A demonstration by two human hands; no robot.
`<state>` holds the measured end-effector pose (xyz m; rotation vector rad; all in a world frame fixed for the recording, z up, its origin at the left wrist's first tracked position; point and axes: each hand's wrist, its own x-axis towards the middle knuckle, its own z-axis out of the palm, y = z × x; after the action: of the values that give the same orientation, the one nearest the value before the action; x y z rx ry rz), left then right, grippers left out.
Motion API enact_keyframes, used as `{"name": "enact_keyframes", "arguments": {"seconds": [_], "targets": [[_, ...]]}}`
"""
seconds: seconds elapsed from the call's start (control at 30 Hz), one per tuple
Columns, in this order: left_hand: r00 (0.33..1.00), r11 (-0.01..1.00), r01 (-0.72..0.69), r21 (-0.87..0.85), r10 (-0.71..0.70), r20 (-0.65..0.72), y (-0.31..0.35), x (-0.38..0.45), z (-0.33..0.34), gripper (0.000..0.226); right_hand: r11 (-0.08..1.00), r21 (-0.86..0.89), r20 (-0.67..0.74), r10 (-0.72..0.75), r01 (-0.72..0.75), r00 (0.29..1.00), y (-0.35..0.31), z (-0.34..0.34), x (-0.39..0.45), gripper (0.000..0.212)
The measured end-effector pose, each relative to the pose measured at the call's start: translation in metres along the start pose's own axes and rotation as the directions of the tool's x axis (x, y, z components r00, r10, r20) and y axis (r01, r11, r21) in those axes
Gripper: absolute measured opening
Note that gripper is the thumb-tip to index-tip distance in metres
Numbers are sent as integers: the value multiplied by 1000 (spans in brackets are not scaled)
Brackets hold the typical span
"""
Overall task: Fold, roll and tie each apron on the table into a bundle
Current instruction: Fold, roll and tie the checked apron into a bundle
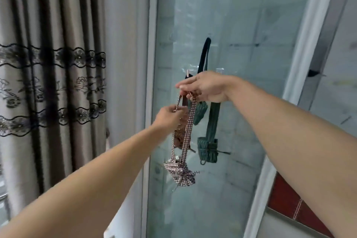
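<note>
A red-and-white checked apron bundle (180, 173), rolled and tied, dangles by its neck strap (186, 131) in front of a glass door. My right hand (204, 88) pinches the top of the strap close to a small hook (187, 72) on the glass. My left hand (170, 120) pinches the strap's other side a little lower. A green striped apron bundle (208, 150) hangs from a higher hook by a dark strap (203, 54), just right of the checked one. Another brownish bundle (178, 139) is partly hidden behind my left hand.
The glass door (241, 25) has a white frame (152, 44). A grey curtain (48, 63) with black lace bands hangs to the left. A red surface (289, 203) shows at the lower right.
</note>
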<state>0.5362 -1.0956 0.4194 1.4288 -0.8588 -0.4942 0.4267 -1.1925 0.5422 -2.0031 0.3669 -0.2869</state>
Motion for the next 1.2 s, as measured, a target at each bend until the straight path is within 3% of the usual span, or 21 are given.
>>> {"name": "enact_keyframes", "arguments": {"seconds": [0.07, 0.2, 0.37, 0.47, 0.57, 0.67, 0.87, 1.2], "targets": [[999, 1000, -19, -6, 19, 38, 30, 27, 21, 23, 1000, 26, 6, 12, -12, 1000, -6, -38, -1, 24], [995, 995, -88, 54, 90, -49, 71, 62, 44, 22, 997, 7, 43, 79, -80, 996, -14, -91, -8, 32], [967, 958, -237, 162, 249, -59, 115, 97, 80, 9, 975, -176, -106, 118, -136, 987, -28, -149, -12, 9], [949, 930, -308, 202, 317, -10, 134, 110, 105, 15, 953, -277, -242, 56, -124, 969, -39, -177, -15, 10], [916, 898, -393, 199, 400, 4, 148, 123, 128, 18, 909, -410, -437, -128, -71, 890, -48, -197, -19, 10], [918, 914, -396, 91, 392, 51, 159, 129, 150, 15, 815, -575, -579, -340, -75, 741, -52, -214, -20, 4], [907, 904, -418, 92, 421, -20, 179, 151, 177, 15, 620, -762, -604, -574, -189, 553, -55, -238, -22, 1], [909, 893, -409, 187, 416, -1, 168, 174, 189, 14, 569, -743, -664, -568, -351, 486, -45, -246, -16, 9]]}}
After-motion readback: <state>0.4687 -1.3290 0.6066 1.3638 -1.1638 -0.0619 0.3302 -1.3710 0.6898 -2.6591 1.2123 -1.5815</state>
